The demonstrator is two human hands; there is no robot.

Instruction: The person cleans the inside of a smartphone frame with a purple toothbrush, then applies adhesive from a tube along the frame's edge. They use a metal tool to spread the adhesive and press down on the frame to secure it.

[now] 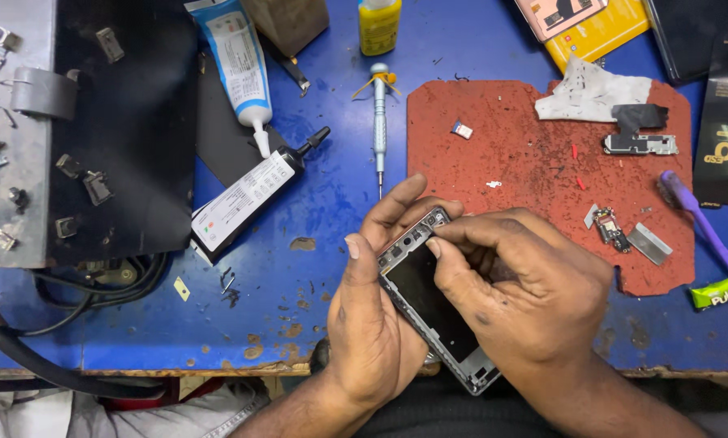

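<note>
- Head view, bench: a blue table (pixel 315 203), scuffed and stained, with a worn wooden front edge; a red mat (pixel 526 162) lies on its right half, dotted with small screws and bits.
- Left edge: a grey metal machine (pixel 15 146) with a black sheet (pixel 137 122) over it, and black cables (pixel 55 324) trailing below.
- Phone (pixel 429 300), opened with its dark inside showing, is held tilted above the front edge of the table, between both hands.
- Left hand (pixel 372 316) is curled around the phone's left side, thumb up along the frame, gripping it.
- Right hand (pixel 518 292) lies over the phone's right side, fingers bent, fingertips pinched at the top corner by the camera holes; what they pinch is too small to tell.
- Tubes: a white and blue tube (pixel 238 57) and a black-capped tube (pixel 250 195) lie near each other; a yellow bottle (pixel 379 24) stands at the top edge.
- Screwdriver (pixel 379 122) lies just left of the mat.
- Mat holds a crumpled white cloth (pixel 591 89) and small phone parts (pixel 639 144).
</note>
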